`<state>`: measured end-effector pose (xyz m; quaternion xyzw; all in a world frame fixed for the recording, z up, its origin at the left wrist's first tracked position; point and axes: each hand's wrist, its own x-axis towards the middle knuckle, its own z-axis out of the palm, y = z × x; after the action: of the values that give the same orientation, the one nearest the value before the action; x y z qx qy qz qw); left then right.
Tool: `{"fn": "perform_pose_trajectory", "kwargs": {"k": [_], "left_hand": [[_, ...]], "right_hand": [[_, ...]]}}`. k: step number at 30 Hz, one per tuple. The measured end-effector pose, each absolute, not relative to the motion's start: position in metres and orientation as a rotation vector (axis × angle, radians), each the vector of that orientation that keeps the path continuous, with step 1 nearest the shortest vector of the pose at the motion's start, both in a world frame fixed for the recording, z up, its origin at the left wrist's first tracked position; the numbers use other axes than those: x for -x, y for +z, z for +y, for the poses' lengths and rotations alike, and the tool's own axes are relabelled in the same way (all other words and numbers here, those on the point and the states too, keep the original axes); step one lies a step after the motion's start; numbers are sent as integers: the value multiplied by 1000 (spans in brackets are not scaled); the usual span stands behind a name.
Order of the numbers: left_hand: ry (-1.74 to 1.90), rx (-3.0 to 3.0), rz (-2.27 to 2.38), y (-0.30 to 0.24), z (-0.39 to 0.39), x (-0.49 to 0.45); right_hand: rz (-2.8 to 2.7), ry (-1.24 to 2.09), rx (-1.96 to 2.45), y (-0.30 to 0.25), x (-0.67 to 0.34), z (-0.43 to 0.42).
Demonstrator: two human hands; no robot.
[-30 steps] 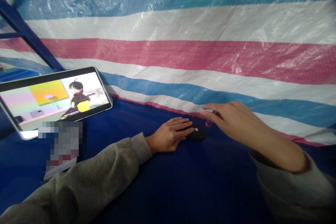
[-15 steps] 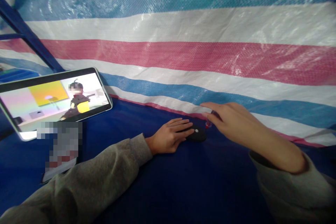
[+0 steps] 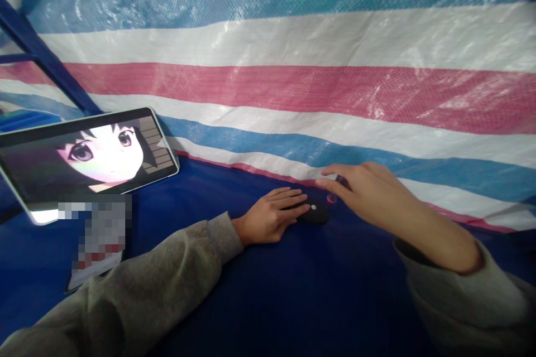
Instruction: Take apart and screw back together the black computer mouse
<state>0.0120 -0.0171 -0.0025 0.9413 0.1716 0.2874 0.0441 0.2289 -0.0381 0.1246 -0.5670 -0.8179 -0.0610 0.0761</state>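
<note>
My left hand point(image 3: 274, 215) lies palm down, its outstretched fingers over one end of a flat black rounded object point(image 3: 320, 214) with a white dot, perhaps a computer mouse. To the right, my right hand point(image 3: 362, 189) is raised slightly, thumb and index finger forward with a gap between their tips. A small translucent purplish thing with a red lower end point(image 3: 331, 199) runs behind the thumb, apparently held by these fingers. Its exact kind is too small to make out, and the other right fingers are hidden. The red end is close to the black object's far right edge.
At left a white-framed tablet point(image 3: 170, 170) leans upright, showing an animated picture. In front of it lies a phone-like flat thing point(image 3: 98, 240), partly blurred out. A striped plastic sheet point(image 3: 268, 83) hangs behind the blue surface point(image 3: 293, 290). A blue frame bar point(image 3: 54, 61) rises at left.
My right hand has shifted very slightly left, with the small red-ended thing showing a bit more. My left hand stays in place. The tablet's picture has switched to a close-up.
</note>
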Motion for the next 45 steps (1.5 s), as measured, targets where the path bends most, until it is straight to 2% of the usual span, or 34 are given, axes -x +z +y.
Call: {"fn": "perform_pose_trajectory", "kwargs": {"k": [35,45], "left_hand": [[891,-2861,518,-2,-17,-12],[881,-2853,512,-2,-17,-11]], "right_hand": [[-2464,-72,1815,129,-226,-42],[-2504,-9,1716,132,-226,-41]]}}
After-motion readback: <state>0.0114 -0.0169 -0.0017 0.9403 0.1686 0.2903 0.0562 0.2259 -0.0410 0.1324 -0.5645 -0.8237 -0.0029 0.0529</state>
